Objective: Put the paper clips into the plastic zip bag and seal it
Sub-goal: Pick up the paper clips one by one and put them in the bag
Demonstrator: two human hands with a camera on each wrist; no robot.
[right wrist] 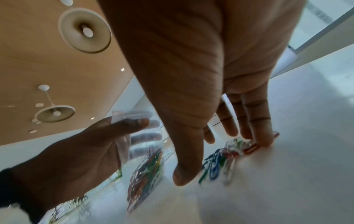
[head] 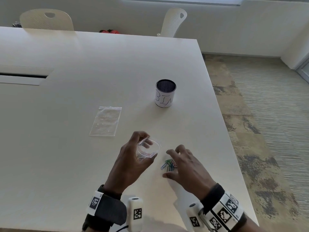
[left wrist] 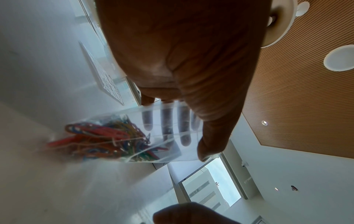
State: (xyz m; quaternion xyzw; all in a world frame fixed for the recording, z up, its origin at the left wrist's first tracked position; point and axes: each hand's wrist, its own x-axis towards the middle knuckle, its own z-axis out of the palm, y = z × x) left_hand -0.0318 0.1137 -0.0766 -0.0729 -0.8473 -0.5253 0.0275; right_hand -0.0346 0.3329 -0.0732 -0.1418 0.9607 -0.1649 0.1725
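Observation:
My left hand holds a clear plastic zip bag upright just above the table, its mouth spread open. Thumb on one wall, fingers behind the other. Several coloured paper clips lie in the bag's bottom. A small pile of loose paper clips sits on the table right of the bag. My right hand hovers over the pile with fingers spread and nearly straight. Its fingertips touch the far clips, and the thumb is on the near side.
A second, empty zip bag lies flat on the white table, left of and beyond my hands. A mesh cup marked "BIN" stands farther back. The table's right edge is close to my right hand. Two chairs stand behind the table.

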